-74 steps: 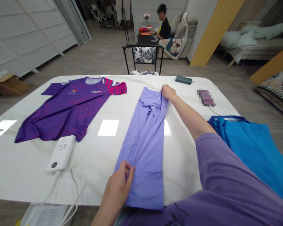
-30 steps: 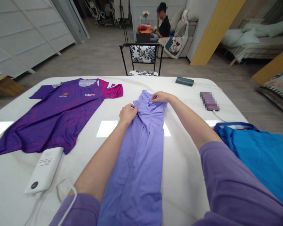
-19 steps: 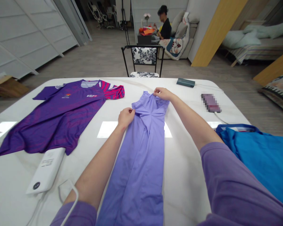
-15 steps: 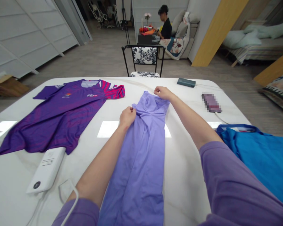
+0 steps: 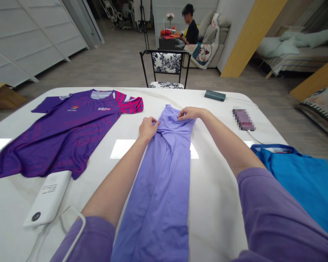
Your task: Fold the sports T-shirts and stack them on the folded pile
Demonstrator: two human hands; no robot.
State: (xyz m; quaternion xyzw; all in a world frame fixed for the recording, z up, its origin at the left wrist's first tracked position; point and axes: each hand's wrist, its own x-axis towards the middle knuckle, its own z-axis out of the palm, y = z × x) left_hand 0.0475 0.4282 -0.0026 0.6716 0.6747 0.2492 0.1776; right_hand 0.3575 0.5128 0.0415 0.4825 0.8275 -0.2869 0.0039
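The white table (image 5: 215,203) spans the view. Down its middle lies 1 lavender garment (image 5: 164,174), running from the near edge of view toward the far side, its far end gathered in creases. To its left is 1 purple jersey (image 5: 68,134) with a pink-striped sleeve; to its right, 1 blue folded garment (image 5: 303,178). Of the 2 hands, the left hand (image 5: 148,128) pinches the lavender garment's left edge near the far end; the right hand (image 5: 190,113) has its fingers narrow on the far end's right part. 1 white power bank (image 5: 49,198) touches the jersey's hem.
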